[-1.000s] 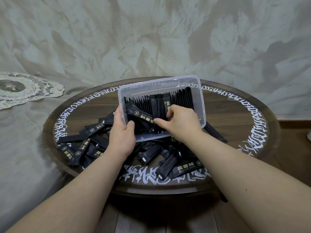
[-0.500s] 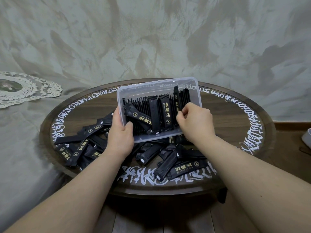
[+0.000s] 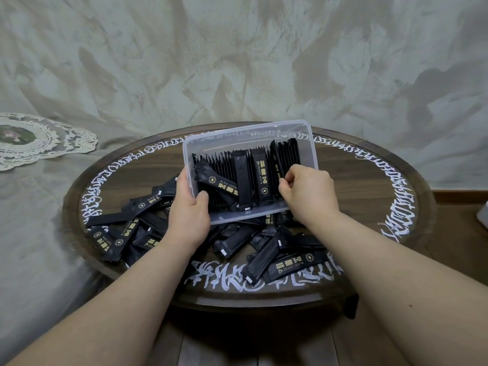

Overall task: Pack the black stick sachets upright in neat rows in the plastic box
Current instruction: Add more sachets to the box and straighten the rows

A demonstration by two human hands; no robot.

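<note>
A round wooden table (image 3: 356,180) with white script around its rim spreads beneath both hands, and a grey mottled cloth (image 3: 237,62) rises beyond it. Off to the left of the left hand lies a lace doily (image 3: 39,140). The clear plastic box (image 3: 248,136) is held tilted above the table between the two hands, its open side turned toward the camera. The left hand (image 3: 188,215) grips the box's near left corner, thumb curled over the rim and inside. The right hand (image 3: 309,191) reaches into the box's right end, its fingers curled and pinching the black stick sachets (image 3: 284,157) standing there. Between the hands, more packed sachets (image 3: 219,167) stand on edge in a row, with two lying face-up and one leaning aslant by the left thumb. Under and around both wrists, loose sachets (image 3: 264,257) lie heaped on the table.
</note>
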